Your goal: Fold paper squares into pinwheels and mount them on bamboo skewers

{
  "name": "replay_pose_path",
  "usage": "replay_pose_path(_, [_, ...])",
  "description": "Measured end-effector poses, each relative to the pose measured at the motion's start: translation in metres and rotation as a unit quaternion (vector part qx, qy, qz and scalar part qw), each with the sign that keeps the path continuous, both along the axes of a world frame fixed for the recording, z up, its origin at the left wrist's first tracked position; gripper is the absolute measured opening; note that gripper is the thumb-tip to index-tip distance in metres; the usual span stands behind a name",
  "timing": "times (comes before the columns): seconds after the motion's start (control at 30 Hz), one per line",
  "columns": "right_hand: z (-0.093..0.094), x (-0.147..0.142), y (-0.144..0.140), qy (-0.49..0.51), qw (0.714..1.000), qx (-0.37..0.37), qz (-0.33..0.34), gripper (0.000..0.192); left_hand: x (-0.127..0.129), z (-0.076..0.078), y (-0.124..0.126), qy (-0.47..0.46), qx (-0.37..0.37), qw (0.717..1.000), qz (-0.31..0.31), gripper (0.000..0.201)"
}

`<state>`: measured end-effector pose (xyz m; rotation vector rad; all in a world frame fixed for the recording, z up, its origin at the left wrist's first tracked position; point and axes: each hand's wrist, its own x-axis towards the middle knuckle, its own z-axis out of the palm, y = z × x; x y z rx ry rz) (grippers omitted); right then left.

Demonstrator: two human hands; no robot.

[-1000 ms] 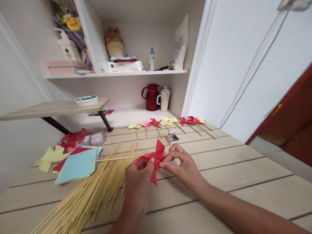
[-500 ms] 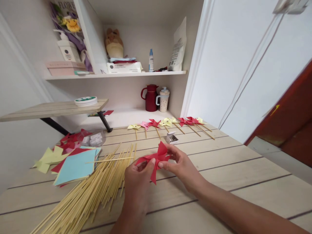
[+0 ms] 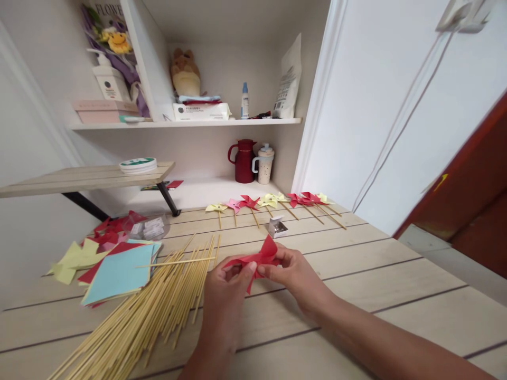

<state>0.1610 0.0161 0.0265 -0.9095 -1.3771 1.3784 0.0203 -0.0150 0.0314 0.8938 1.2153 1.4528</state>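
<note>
Both hands hold a red paper pinwheel (image 3: pixel 259 257) just above the wooden table (image 3: pixel 356 274). My left hand (image 3: pixel 227 295) pinches its left side with thumb and fingertips. My right hand (image 3: pixel 295 274) grips its centre and right side from the right. A heap of bamboo sticks (image 3: pixel 150 311) lies directly left of my left hand. A small open silver box (image 3: pixel 277 227) sits just beyond the pinwheel.
A row of finished pinwheels on sticks (image 3: pixel 273 203) lies along the table's far edge. Stacked coloured paper squares (image 3: pixel 119 269) and cut paper pieces (image 3: pixel 75 256) lie at the left. Shelves behind hold a red jug (image 3: pixel 242 161), a cup (image 3: pixel 263 164) and boxes.
The pinwheel has tilted flatter and dropped slightly as my fingers closed in on its centre. The view has shifted a little; everything on the table stays put.
</note>
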Motion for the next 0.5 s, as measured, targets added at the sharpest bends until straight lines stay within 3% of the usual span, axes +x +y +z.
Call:
replay_pose_path(0.23, [-0.0026,-0.0033,0.0035,0.134,0.983,-0.123,0.009,0.017,-0.0023,-0.0043,0.0082,-0.043,0.002,0.999,0.017,0.042])
replay_pose_path(0.5, [-0.0061,-0.0032,0.0048,0.146,0.980,-0.138,0.002,0.018,-0.0065,-0.0036,0.0079,0.023,-0.007,0.999,-0.026,0.041])
